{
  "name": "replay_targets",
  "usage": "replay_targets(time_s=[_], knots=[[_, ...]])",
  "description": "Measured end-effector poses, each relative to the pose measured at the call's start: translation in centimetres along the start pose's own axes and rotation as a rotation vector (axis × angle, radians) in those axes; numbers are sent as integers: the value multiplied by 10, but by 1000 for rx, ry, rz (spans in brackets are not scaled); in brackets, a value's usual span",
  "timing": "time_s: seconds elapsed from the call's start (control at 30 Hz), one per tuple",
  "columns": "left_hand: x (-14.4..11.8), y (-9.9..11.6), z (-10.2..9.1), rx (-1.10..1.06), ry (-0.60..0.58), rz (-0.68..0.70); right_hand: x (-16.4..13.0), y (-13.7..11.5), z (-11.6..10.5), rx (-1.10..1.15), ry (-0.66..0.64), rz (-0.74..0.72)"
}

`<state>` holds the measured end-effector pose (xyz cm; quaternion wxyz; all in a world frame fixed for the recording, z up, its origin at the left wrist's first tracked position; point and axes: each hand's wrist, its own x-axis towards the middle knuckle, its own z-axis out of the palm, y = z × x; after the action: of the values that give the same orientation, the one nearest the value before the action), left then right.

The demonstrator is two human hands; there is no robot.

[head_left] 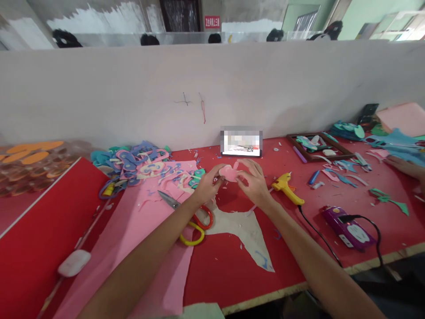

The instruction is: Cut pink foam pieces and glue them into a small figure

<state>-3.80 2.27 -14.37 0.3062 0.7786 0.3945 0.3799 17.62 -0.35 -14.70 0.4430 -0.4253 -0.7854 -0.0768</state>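
Above the red table [232, 266], both hands pinching a pink foam cutout [229, 173], long axis left-right, left hand [207, 184], right hand [254, 181]

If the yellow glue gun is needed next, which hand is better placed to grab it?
Probably the right hand: the glue gun lies just beside it, while the left hand sits across the pink foam piece.

A red sign [212, 21] on the far wall bears characters too small to read

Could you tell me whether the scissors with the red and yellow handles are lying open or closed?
Cannot tell: the red-and-yellow-handled scissors lie flat on the pink foam sheet, but the left forearm hides the pivot.
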Motion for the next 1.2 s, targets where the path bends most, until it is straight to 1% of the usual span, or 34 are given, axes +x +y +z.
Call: replay_targets(time_s=[0.2,0.47,0.63,0.87,1.1,1.2], knots=[[0,0,1,11,-8,-3,1,-2,-1,7,-14,26],[0,-1,1,28,15,-13,0,0,0,15,-4,13],[1,-1,1,18,45,-12,0,1,0,19,15,25],[1,-5,1,0,39,-26,1,0,-1,38,42,41],[2,-4,1,-3,55,-31,1,-1,-2,39,56,84],[2,-2,0,-17,50,-21,1,-1,-2,69,77,132]])
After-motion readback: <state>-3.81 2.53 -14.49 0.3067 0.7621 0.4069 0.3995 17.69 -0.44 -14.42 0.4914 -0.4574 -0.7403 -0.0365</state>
